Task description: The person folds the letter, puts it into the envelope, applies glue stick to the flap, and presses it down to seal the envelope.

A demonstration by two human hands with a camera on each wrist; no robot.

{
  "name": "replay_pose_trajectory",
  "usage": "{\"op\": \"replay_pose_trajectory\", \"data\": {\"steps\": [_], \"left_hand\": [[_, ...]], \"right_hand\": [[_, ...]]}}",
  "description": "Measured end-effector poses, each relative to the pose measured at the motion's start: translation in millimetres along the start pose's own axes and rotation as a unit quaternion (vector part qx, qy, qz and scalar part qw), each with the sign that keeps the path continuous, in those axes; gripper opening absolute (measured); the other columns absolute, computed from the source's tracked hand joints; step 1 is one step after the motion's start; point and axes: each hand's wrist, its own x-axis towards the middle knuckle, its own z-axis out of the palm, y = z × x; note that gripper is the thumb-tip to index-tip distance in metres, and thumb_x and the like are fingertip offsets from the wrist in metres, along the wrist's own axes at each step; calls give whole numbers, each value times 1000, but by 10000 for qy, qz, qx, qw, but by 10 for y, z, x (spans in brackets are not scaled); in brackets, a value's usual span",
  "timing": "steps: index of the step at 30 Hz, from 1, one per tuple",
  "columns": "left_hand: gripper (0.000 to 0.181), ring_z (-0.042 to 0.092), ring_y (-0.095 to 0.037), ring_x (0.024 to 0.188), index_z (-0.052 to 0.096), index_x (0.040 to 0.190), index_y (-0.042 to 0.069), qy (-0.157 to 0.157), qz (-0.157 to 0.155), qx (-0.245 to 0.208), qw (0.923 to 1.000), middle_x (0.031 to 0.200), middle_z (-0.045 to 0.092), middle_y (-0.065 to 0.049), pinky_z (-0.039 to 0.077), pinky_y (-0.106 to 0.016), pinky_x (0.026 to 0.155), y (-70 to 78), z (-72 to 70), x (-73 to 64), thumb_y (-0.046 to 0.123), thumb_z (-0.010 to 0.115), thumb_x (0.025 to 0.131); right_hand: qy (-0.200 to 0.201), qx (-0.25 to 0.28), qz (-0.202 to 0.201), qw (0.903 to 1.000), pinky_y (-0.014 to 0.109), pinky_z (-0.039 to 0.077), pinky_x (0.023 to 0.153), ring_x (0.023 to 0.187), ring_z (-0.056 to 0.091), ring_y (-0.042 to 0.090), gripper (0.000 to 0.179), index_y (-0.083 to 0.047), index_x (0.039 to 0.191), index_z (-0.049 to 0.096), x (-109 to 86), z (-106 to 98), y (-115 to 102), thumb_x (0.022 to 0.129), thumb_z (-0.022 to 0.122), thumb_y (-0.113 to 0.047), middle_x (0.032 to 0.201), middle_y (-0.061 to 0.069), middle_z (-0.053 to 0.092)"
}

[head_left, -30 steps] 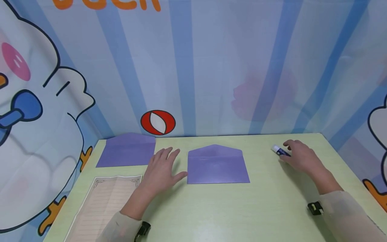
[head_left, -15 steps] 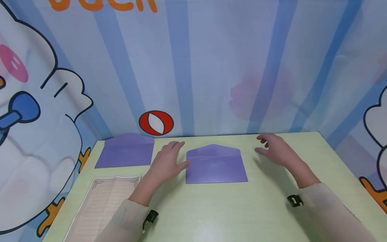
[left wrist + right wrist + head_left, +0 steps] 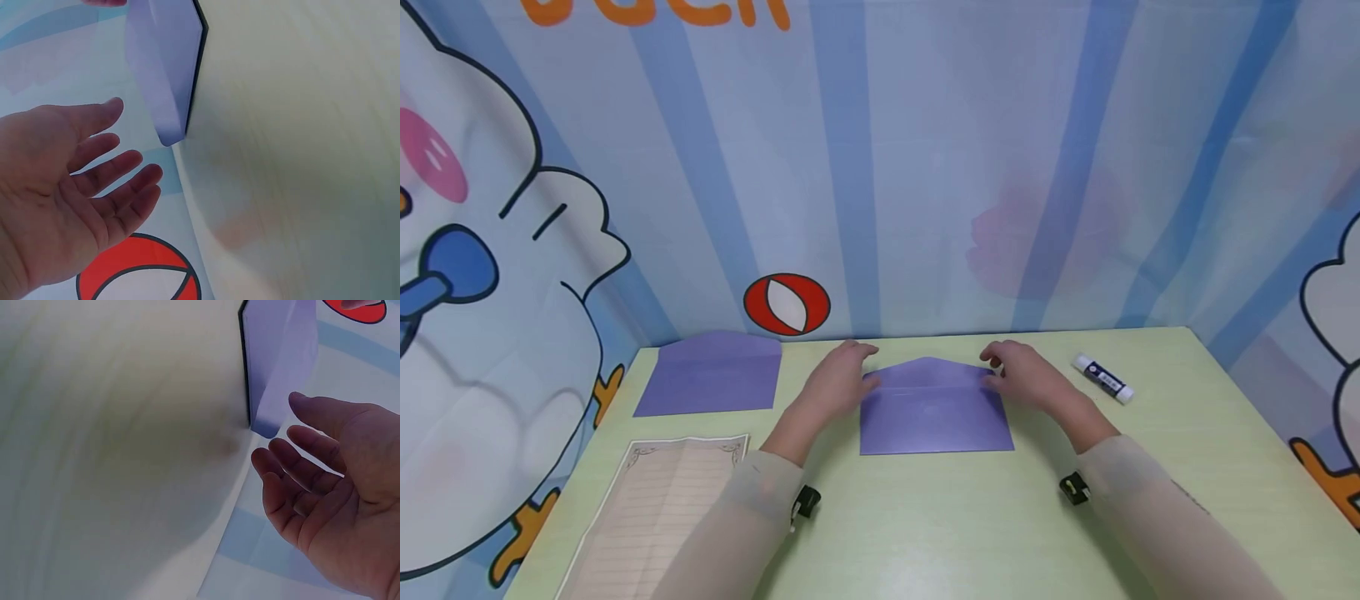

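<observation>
A flat purple paper envelope [image 3: 936,408] with its pointed flap is lying in the middle of the pale green tabletop [image 3: 925,517]; the left hand [image 3: 838,379] is hovering at its upper left corner and the right hand [image 3: 1026,377] at its upper right — fingers [image 3: 119,172] loosely spread on both, pinching nothing; a white-and-blue glue stick [image 3: 1102,378] is lying nearby to the right.

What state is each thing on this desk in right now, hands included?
Middle envelope: lying flat, flap folded down.
Far-left envelope: lying flat, flap folded down, untouched.
Letter paper: unfolded, showing creases.
Glue stick: capped, lying on its side.
Left hand: open, at the middle envelope's left corner.
Right hand: open, at its right corner.
</observation>
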Motion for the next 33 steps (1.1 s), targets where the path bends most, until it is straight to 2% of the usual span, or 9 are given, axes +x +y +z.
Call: {"op": "replay_pose_trajectory", "data": {"steps": [9,14,18,27,33], "left_hand": [[37,65,-28,115,69,137,2,-314,-172,97,9993,124,71,-12,53,-43,104,-37,48,143,12,72,102],[27,64,-25,100,74,129,3,-338,-215,-22,9992,110,72,-9,56,-41,96,-49,53,166,6,70,102],[20,63,-23,94,77,120,5,-327,-246,-115,9991,103,70,-7,57,-40,91,-67,69,175,5,69,102],[9,61,-20,83,78,103,11,42,-8,91,9999,90,68,-1,57,-37,79,-102,100,159,4,75,98],[12,63,-20,84,79,94,11,225,324,263,9989,91,72,-2,57,-38,79,-93,92,125,0,75,96]], "right_hand": [[-92,-122,-28,9999,51,55,98,111,67,34,29,5,128,68,89,82,-60,102,70,-8,117,18,71],[8,-268,-93,9996,49,56,94,105,68,31,22,3,121,71,112,98,-46,101,70,-5,110,15,72],[119,-333,-141,9993,47,57,90,100,68,29,17,0,116,73,119,107,-28,100,70,-2,105,12,72],[467,-469,-354,9972,46,58,87,95,69,27,13,-5,107,76,67,108,-42,99,69,2,99,8,74],[658,-605,-651,9939,46,59,88,96,72,29,15,-5,102,80,11,94,-61,96,70,5,98,8,76]]}}
